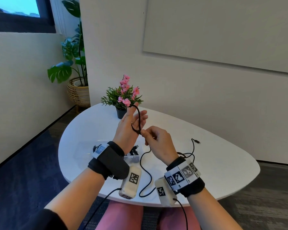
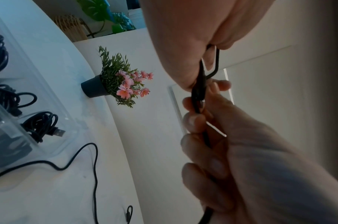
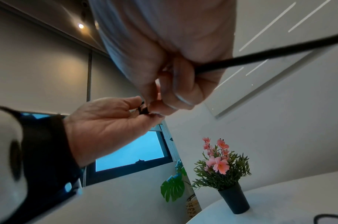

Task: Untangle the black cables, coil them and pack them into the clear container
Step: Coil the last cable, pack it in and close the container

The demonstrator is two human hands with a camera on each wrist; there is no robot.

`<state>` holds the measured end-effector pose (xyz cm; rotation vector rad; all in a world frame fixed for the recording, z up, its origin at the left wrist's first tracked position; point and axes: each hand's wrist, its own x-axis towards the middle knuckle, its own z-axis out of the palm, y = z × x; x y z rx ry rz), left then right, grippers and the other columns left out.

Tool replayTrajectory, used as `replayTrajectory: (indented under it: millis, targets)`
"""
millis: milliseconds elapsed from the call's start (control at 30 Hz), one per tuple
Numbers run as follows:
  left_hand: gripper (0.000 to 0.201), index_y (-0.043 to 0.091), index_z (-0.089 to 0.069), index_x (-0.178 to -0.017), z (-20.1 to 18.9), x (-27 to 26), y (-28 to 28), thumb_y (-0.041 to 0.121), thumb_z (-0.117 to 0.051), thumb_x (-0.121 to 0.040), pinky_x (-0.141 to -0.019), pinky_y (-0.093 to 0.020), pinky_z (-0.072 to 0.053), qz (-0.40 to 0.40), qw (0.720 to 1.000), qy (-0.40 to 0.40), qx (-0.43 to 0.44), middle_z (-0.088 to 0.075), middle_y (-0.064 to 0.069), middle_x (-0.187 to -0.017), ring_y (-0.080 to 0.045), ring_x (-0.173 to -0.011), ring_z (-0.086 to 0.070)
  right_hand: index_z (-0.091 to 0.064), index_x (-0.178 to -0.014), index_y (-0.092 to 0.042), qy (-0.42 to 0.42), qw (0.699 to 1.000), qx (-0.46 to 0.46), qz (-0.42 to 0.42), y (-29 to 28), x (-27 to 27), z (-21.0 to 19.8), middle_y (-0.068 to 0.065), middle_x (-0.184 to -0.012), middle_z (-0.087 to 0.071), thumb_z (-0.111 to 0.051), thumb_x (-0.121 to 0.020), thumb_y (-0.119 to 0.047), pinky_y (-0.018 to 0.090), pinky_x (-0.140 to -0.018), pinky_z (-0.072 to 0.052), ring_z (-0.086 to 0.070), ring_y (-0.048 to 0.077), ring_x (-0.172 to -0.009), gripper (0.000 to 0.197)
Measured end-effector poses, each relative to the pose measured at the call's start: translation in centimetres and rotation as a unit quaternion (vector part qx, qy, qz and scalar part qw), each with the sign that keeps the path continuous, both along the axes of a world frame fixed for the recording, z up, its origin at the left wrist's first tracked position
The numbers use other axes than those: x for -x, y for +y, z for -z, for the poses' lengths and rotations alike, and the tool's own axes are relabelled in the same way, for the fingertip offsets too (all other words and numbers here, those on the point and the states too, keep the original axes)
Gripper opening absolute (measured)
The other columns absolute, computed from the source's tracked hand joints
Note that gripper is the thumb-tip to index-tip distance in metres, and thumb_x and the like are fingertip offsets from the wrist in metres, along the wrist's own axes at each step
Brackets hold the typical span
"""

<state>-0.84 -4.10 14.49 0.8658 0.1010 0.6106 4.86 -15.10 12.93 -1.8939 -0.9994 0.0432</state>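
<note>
I hold my left hand (image 1: 131, 122) up over the table with a loop of the black cable (image 1: 138, 118) wound over its upright fingers; the thumb pins the strand at the palm. My right hand (image 1: 144, 134) pinches the same cable just below the loop. The left wrist view shows the cable (image 2: 199, 91) running from the left hand (image 2: 183, 53) into the right hand (image 2: 212, 144). The loose length (image 1: 145, 171) trails over the table to a plug (image 1: 197, 141). The clear container (image 1: 131, 159) lies behind my left wrist, with coiled cables (image 2: 39, 125) inside.
A small black pot of pink flowers (image 1: 121, 112) stands at the far side of the white table (image 1: 206, 163), right behind my left hand. A big leafy plant in a wicker basket (image 1: 77, 92) sits on the floor at the back left.
</note>
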Motion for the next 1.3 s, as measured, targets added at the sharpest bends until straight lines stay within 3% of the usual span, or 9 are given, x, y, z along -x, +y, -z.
replayTrajectory:
  millis: [200,367,500,667,733,833,1000,1100,1300]
  targets:
    - [0.045,0.007,-0.054,-0.112,0.0,0.1,-0.2,0.04,-0.025,-0.101,-0.057,-0.022,-0.042,0.006,1.0,0.006,0.022,-0.032,0.005,-0.061,-0.009,-0.054,-0.036,-0.065,-0.072,-0.012,0.078,0.996,-0.021,-0.025,-0.3,-0.3,-0.6,-0.004,-0.053,-0.057,-0.059,-0.091,-0.027,0.02,-0.058,-0.041,-0.049,0.001,-0.047,0.025]
    - [0.038,0.015,-0.056,-0.099,0.0,0.2,1.3,0.04,-0.027,-0.101,-0.038,-0.016,-0.018,-0.06,0.988,0.1,-0.101,-0.03,0.009,-0.06,-0.003,-0.044,-0.02,-0.069,-0.077,-0.013,0.021,0.975,0.179,-0.131,-2.3,-0.7,-1.9,0.005,-0.057,-0.055,-0.056,-0.091,-0.035,0.025,-0.055,-0.035,-0.045,0.008,-0.051,0.03]
    - [0.041,0.016,-0.06,-0.1,1.0,0.5,1.6,0.039,-0.027,-0.101,-0.06,-0.022,-0.035,-0.053,0.881,0.251,-0.397,-0.053,0.01,-0.076,0.0,-0.063,-0.048,-0.069,-0.073,-0.012,-0.021,0.96,0.226,-0.162,-3.9,-1.1,-3.7,-0.009,-0.046,-0.05,-0.057,-0.091,-0.029,0.014,-0.049,-0.03,-0.038,0.004,-0.043,0.027]
    - [0.067,0.027,-0.065,-0.091,1.8,1.3,-0.1,0.072,-0.015,-0.087,-0.074,-0.027,-0.038,0.08,0.746,0.308,-0.585,-0.059,0.006,-0.085,-0.006,-0.079,-0.053,-0.07,-0.073,-0.014,-0.027,0.972,0.167,-0.164,-4.1,-2.3,-4.1,0.007,-0.062,-0.063,-0.064,-0.086,-0.027,0.027,-0.057,-0.038,-0.048,0.01,-0.055,0.02]
    - [0.059,0.031,-0.064,-0.086,1.6,1.6,-0.6,0.076,-0.028,-0.079,-0.072,-0.022,-0.042,0.135,0.759,0.272,-0.575,-0.058,0.016,-0.082,0.003,-0.076,-0.055,-0.071,-0.071,-0.016,-0.01,0.984,0.119,-0.132,-4.2,-2.8,-4.0,-0.001,-0.064,-0.067,-0.072,-0.081,-0.025,0.024,-0.059,-0.044,-0.056,0.007,-0.058,0.014]
    - [0.017,0.027,-0.061,-0.079,2.0,1.7,-0.1,0.037,-0.056,-0.092,-0.068,-0.012,-0.04,0.171,0.792,0.224,-0.541,-0.058,0.022,-0.067,0.009,-0.064,-0.052,-0.069,-0.065,-0.011,0.041,0.997,0.025,-0.062,-4.5,-3.5,-3.8,-0.004,-0.058,-0.063,-0.083,-0.067,-0.024,0.018,-0.057,-0.045,-0.055,0.006,-0.055,0.02]
    - [0.031,0.014,-0.048,-0.074,2.2,1.9,0.2,0.027,-0.038,-0.101,-0.058,-0.018,-0.033,0.162,0.913,0.175,-0.331,-0.043,0.007,-0.064,-0.003,-0.052,-0.038,-0.063,-0.066,-0.005,0.196,0.971,-0.137,0.027,-4.9,-4.6,-3.2,-0.003,-0.045,-0.045,-0.073,-0.078,-0.023,0.019,-0.04,-0.026,-0.031,0.011,-0.042,0.024]
    - [0.032,0.014,-0.047,-0.074,1.5,1.6,-0.1,0.022,-0.033,-0.101,-0.065,-0.022,-0.05,0.139,0.978,0.104,-0.113,-0.053,0.002,-0.065,-0.014,-0.069,-0.06,-0.066,-0.071,-0.008,0.245,0.956,-0.159,-0.005,-4.5,-3.8,-2.2,0.002,-0.052,-0.037,-0.067,-0.083,-0.022,0.017,-0.04,-0.02,-0.025,0.011,-0.043,0.019]
    - [0.03,0.013,-0.048,-0.079,-0.3,1.7,0.8,0.02,-0.03,-0.102,-0.094,-0.038,-0.051,0.143,0.988,0.033,0.036,-0.06,-0.022,-0.125,-0.026,-0.116,-0.06,-0.072,-0.088,-0.009,0.198,0.974,-0.107,-0.006,-3.5,-2.5,-0.4,-0.003,-0.055,-0.043,-0.057,-0.093,-0.016,0.017,-0.039,-0.026,-0.032,0.008,-0.043,0.017]
